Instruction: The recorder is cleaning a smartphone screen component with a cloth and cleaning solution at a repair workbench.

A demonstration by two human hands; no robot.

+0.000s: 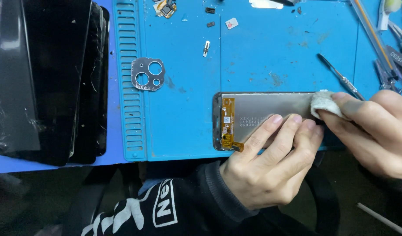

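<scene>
A black sleeve (183, 205) fills the foreground; the left hand (270, 161) lies flat, fingers extended, pinning a phone screen panel (266, 111) to the blue mat (188, 87) at the counter's near edge; the right hand (371, 131) pinches a white cloth pad (324, 102) against the panel's back.

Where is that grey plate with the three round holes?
The grey plate lies flat on the blue mat, left of centre in the head view, beside the mat's slotted strip, apart from both hands.
</scene>
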